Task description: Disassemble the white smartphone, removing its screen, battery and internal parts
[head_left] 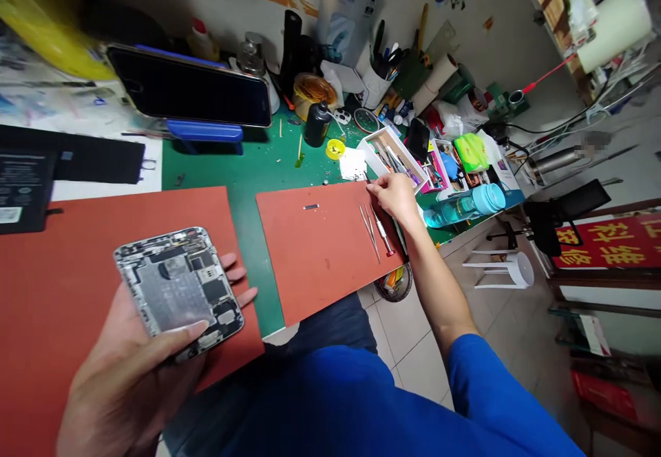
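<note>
My left hand (pixel 129 367) grips an opened phone chassis (pixel 178 292) with its bare metal plate and circuit parts facing up, held above the left red mat (pixel 62 257). My right hand (pixel 396 197) reaches to the far edge of the right red mat (pixel 320 250), fingers pinched on a thin tool (pixel 368 179) whose kind I cannot make out. Tweezers (pixel 370 231) and a red-tipped screwdriver (pixel 383 231) lie on that mat just below the hand. A small dark part (pixel 310 206) rests on the same mat.
A white tool tray (pixel 392 155) stands behind the right hand. A dark phone screen (pixel 191 89) leans on a blue stand at the back. A black bottle (pixel 316 124), yellow cap (pixel 335 148), teal water bottle (pixel 465 206), a black battery (pixel 23 192) and bench clutter surround the green mat (pixel 248 168).
</note>
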Demonstrator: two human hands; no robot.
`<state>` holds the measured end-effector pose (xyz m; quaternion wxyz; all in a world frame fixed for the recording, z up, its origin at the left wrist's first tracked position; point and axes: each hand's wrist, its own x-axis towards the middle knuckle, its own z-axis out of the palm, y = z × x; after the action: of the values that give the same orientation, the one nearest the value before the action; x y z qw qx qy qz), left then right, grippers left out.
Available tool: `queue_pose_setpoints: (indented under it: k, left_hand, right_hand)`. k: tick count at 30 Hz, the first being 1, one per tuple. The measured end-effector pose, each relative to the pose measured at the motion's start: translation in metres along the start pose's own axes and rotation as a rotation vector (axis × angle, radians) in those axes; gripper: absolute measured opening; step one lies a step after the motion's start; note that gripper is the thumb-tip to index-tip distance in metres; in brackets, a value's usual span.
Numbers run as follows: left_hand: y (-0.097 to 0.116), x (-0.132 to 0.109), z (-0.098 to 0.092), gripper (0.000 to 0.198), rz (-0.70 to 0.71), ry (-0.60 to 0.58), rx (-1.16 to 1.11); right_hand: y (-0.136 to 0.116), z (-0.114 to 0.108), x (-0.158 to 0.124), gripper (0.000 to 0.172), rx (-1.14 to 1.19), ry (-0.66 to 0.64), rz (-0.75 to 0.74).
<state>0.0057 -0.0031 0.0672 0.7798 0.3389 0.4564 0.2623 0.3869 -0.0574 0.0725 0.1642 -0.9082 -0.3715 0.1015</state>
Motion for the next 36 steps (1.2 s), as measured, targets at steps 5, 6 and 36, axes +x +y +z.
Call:
queue_pose_setpoints:
  k: [5, 6, 36]
  left_hand:
    - [0.0, 0.004, -0.002, 0.088, -0.018, -0.063, 0.048]
    - [-0.003, 0.005, -0.003, 0.09, 0.007, -0.06, 0.029]
    - [-0.028, 0.004, -0.005, 0.091, 0.184, -0.215, -0.229]
  right_hand:
    - [0.002, -0.005, -0.02, 0.026, -0.039, 0.053, -0.01]
    - [0.002, -0.007, -0.032, 0.029, -0.041, 0.058, -0.02]
    - [0.005, 0.006, -0.134, 0.026, 0.165, -0.303, -0.485]
